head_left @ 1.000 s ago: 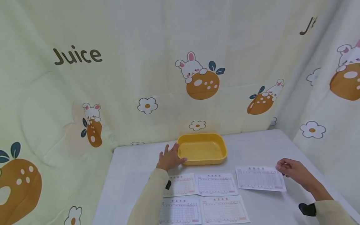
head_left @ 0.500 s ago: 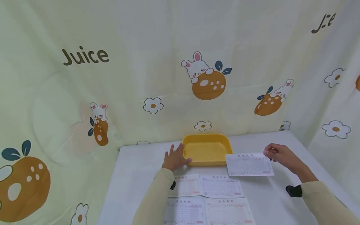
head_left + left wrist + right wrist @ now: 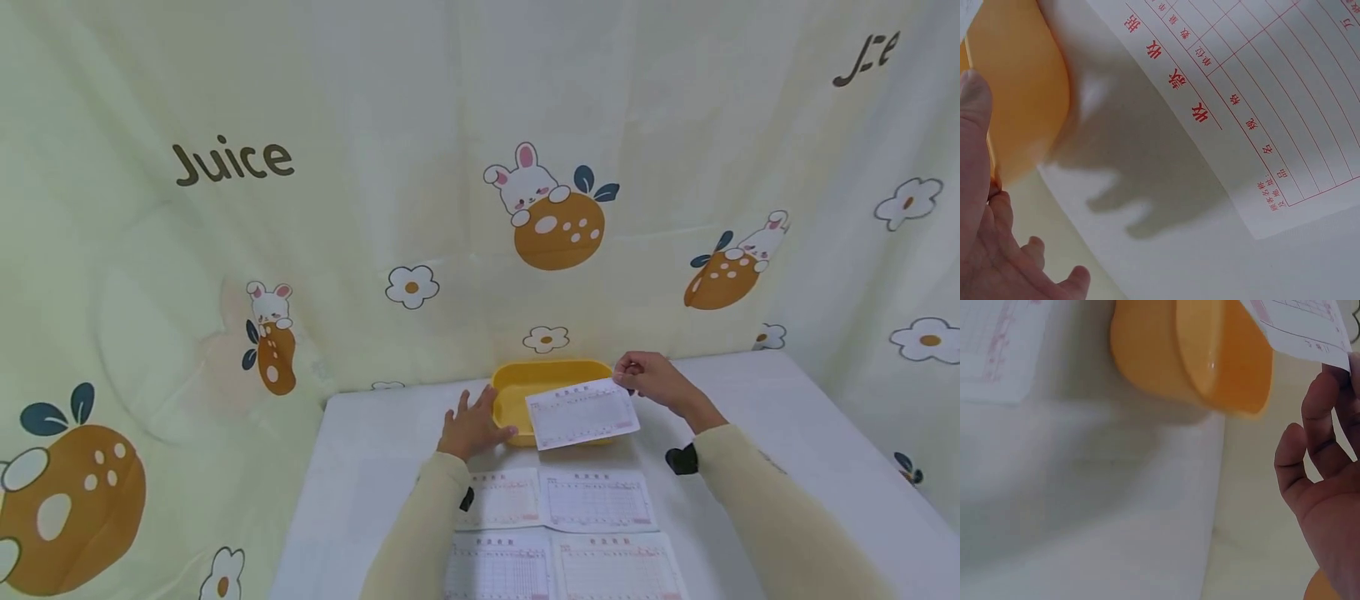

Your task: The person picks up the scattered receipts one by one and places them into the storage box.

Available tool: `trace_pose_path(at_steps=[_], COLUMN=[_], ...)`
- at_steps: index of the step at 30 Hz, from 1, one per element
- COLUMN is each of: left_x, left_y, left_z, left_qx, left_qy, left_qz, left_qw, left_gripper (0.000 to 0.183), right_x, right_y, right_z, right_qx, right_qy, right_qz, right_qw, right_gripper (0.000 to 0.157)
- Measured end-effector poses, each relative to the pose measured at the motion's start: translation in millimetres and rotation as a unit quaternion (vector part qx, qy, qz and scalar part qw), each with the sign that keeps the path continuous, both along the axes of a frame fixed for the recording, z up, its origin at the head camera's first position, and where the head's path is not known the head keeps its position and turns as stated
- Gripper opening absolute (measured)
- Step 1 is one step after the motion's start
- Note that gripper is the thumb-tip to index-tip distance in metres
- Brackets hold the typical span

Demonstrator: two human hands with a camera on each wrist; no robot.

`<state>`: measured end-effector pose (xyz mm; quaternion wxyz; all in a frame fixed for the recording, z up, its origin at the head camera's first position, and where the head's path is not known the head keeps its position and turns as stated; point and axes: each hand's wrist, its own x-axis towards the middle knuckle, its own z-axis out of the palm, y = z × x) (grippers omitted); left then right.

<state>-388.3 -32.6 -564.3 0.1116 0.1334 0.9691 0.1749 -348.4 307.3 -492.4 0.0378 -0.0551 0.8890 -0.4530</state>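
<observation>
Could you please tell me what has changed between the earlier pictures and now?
The right hand has carried its pinched slip leftward and forward, bringing it over the yellow tray. The left hand stays at the tray's left end; the four other slips lie unmoved.

The tray (image 3: 517, 383) sits on the table (image 3: 360, 500), in front of the curtain (image 3: 337, 167); nearer, 4 forms (image 3: 597, 502) lie in 2 rows, and 1 sheet (image 3: 582, 415) hangs over the tray.
</observation>
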Motion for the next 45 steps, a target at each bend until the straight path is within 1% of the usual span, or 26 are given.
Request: trace_pose_path(at_steps=[2, 4, 8, 11, 15, 19, 23, 27, 29, 31, 34, 36, 40, 45], left_x=[2.4, 5.8, 11.6, 9.0, 3.3, 3.6, 4.8, 5.9, 7.3, 8.6, 10.4, 10.2, 10.7, 12.4], left_y=[-0.1, 0.1, 2.2, 3.4, 1.4, 0.9, 2.3, 2.6, 1.6, 1.2, 0.1, -1.5, -2.8, -2.2], left_z=[2.4, 4.2, 8.4, 7.1, 3.4, -0.9, -1.7, 0.1, 3.2, 6.0, 8.4, 7.1, 6.3, 10.2], left_qx=[0.003, 0.005, 0.006, 0.007, 0.004, 0.006, 0.008, 0.002, 0.007, 0.012, 0.027, 0.025, 0.021, 0.036], left_qy=[0.001, 0.003, 0.003, -0.001, -0.001, 0.002, 0.002, 0.001, 0.003, 0.003, 0.005, 0.001, 0.001, -0.006], left_qz=[0.001, 0.0, -0.005, -0.002, 0.007, 0.011, 0.002, 0.0, 0.001, 0.001, -0.003, -0.003, -0.005, -0.012], left_qw=[1.0, 1.0, 1.0, 1.0, 1.0, 0.9999, 1.0, 1.0, 1.0, 0.9999, 0.9996, 0.9997, 0.9998, 0.9993], left_gripper=[0.09, 0.089, 0.087, 0.089, 0.09, 0.091, 0.091, 0.09, 0.09, 0.089, 0.089, 0.089, 0.089, 0.089], right_x=[-7.6, -14.3, -23.8, -28.7, -34.5, -36.8, -35.6, -33.5, -32.9, -31.1, -26.6, -23.7, -15.0, -3.4], right_y=[-10.2, -17.2, -23.2, -28.3, -38.3, -42.8, -44.1, -45.8, -46.0, -43.7, -36.2, -31.0, -18.7, -4.6], right_z=[2.0, 1.6, -4.2, -6.5, -7.7, -13.6, -16.8, -16.7, -15.6, -13.4, -10.5, -9.2, -7.0, -4.8], right_qx=[-0.003, 0.0, 0.009, 0.016, 0.013, 0.018, 0.028, 0.028, 0.033, 0.04, 0.042, 0.037, 0.033, 0.044], right_qy=[0.005, 0.008, 0.014, 0.019, 0.031, 0.03, 0.019, 0.032, 0.041, 0.041, 0.025, 0.015, 0.011, 0.007], right_qz=[0.0, -0.008, -0.031, -0.041, -0.031, -0.03, -0.042, -0.031, -0.025, -0.025, -0.037, -0.041, -0.05, -0.066], right_qw=[1.0, 1.0, 0.999, 0.999, 0.999, 0.999, 0.999, 0.999, 0.998, 0.998, 0.998, 0.998, 0.998, 0.997], right_gripper=[0.013, 0.011, 0.01, 0.008, 0.007, 0.007, 0.006, 0.01, 0.019, 0.031, 0.046, 0.052, 0.055, 0.051])
